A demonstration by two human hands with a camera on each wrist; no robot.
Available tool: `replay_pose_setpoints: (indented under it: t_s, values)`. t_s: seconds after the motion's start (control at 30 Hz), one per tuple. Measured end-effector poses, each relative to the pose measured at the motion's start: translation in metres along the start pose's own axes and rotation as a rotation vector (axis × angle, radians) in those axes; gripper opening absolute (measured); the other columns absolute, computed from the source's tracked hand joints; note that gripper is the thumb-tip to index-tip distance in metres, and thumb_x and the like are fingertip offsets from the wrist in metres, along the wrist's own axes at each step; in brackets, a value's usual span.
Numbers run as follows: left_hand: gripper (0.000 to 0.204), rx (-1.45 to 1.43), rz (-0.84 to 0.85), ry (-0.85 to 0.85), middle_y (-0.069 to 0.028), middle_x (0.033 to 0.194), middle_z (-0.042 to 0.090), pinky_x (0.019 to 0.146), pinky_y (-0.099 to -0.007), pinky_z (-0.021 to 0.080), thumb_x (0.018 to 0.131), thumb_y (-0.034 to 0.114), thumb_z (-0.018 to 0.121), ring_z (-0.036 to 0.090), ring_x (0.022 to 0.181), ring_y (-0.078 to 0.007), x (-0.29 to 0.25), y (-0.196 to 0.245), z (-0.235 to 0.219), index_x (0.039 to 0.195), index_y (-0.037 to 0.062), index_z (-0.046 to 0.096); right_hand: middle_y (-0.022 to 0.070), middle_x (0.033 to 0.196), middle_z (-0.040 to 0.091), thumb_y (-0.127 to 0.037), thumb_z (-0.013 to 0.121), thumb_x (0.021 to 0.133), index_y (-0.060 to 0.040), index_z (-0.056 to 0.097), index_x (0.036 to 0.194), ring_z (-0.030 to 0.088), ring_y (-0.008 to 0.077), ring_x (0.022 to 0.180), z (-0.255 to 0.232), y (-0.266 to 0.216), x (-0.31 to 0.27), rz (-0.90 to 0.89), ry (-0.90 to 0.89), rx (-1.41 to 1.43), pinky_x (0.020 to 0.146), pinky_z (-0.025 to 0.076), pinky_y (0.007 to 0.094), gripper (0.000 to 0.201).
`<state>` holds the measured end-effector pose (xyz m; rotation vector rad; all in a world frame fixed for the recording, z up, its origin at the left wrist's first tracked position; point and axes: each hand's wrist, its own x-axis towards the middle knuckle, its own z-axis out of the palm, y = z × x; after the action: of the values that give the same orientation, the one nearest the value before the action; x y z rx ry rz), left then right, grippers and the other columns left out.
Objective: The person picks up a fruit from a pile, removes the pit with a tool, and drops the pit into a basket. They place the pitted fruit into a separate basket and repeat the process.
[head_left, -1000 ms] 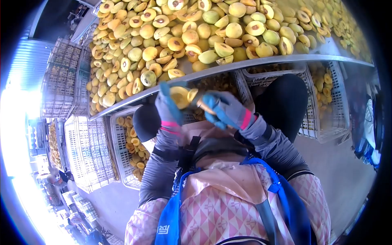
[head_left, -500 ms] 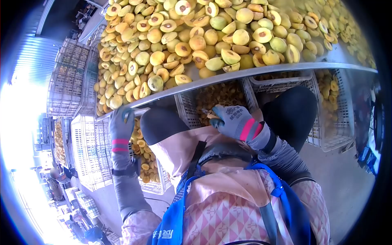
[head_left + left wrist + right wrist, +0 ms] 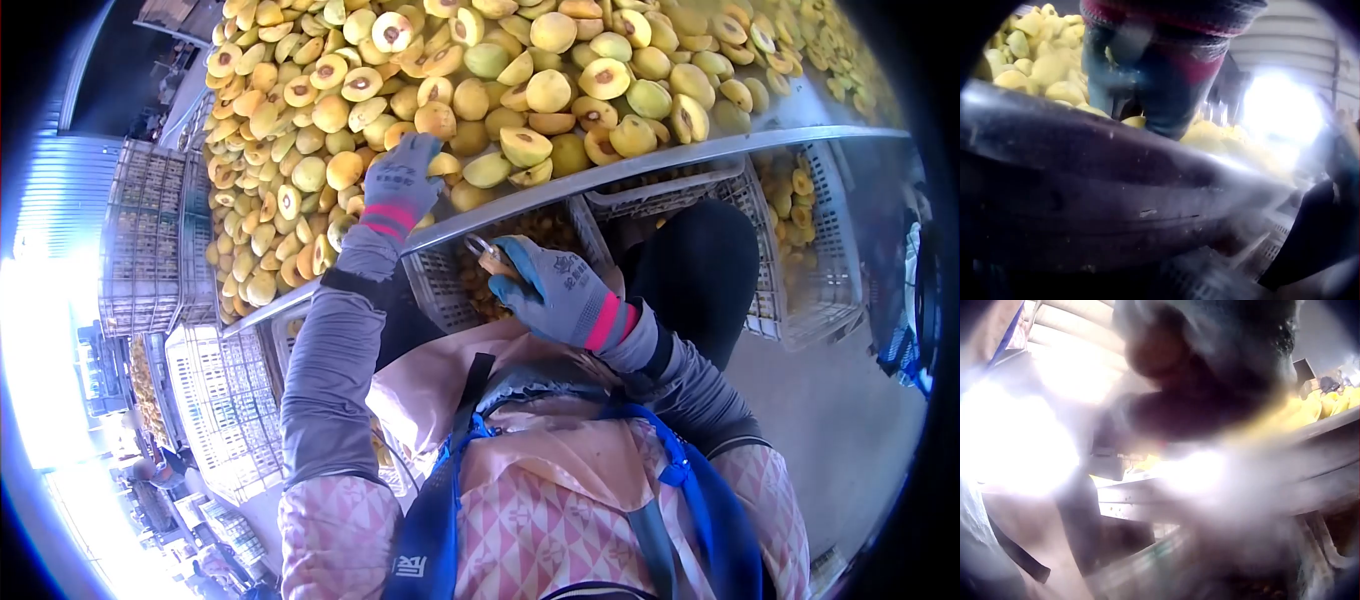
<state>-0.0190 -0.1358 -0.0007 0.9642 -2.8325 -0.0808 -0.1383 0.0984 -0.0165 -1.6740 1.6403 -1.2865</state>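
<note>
My gloved left hand (image 3: 398, 185) reaches over the table's near edge into a heap of halved yellow peaches (image 3: 547, 92). Its fingertips are right at the fruit, close to one peach half (image 3: 435, 121); in the left wrist view the thumb and fingers point down, spread apart. In front of my lap, my gloved right hand (image 3: 565, 290) grips the wooden handle of a pitting tool (image 3: 494, 262) with a curved metal loop at its tip. The right wrist view is blurred, and the tool is not distinct there.
The table's metal rim (image 3: 640, 165) runs between me and the heap. Beneath it stand plastic crates, one below my hands (image 3: 440, 290) and one at the right (image 3: 830, 240), holding fruit. Stacked crates (image 3: 150, 235) rise at the left. My knee (image 3: 715, 250) is under the table edge.
Both hands were together at a peach half with the tool. My left hand then went left, low over a side crate, and is now up at the heap; my right hand kept the tool.
</note>
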Motion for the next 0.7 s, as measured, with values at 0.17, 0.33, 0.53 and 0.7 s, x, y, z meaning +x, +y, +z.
replay_pose_setpoints:
  t_s: [0.17,0.33,0.53,0.7]
  values:
    - [0.042,-1.178,-0.354,0.089,-0.0082,0.093,0.065,0.072,-0.0270,0.054,0.085,0.001,0.064,0.065,0.082,-0.0150,-0.035,0.021,-0.024,0.125,-0.0024,0.051,0.0220,0.086,0.064,-0.024,0.068,0.087,-0.0002,0.055,0.116,0.064,0.0396,0.078,0.001,-0.006,0.020,-0.023,0.214,0.290,0.064,0.050,0.0455,0.040]
    - [0.038,-1.648,-0.496,0.081,-0.0060,0.100,0.064,0.072,-0.0265,0.056,0.089,0.012,0.063,0.065,0.087,-0.0154,-0.073,0.066,-0.035,0.126,0.0050,0.053,0.0224,0.083,0.064,-0.022,0.069,0.087,0.0001,0.056,0.115,0.064,0.0391,0.075,0.013,-0.010,0.027,-0.042,0.238,0.194,0.064,0.050,0.0449,0.038]
    - [0.040,-1.801,-0.390,0.351,-0.0103,0.113,0.060,0.093,-0.0332,0.049,0.100,0.029,0.046,0.059,0.105,-0.0197,-0.087,0.071,-0.015,0.125,-0.0014,0.051,0.0195,0.083,0.066,-0.021,0.070,0.085,0.0021,0.057,0.117,0.066,0.0355,0.072,0.018,-0.018,0.027,-0.066,0.273,0.136,0.061,0.052,0.0418,0.041]
    - [0.050,-0.806,-0.049,0.483,-0.0122,0.125,0.058,0.098,-0.0330,0.044,0.103,0.036,0.041,0.056,0.112,-0.0185,-0.092,0.075,-0.013,0.132,-0.0034,0.050,0.0186,0.083,0.067,-0.019,0.071,0.084,0.0019,0.058,0.117,0.067,0.0333,0.070,0.014,-0.017,0.025,-0.150,0.377,-0.031,0.060,0.053,0.0398,0.042]
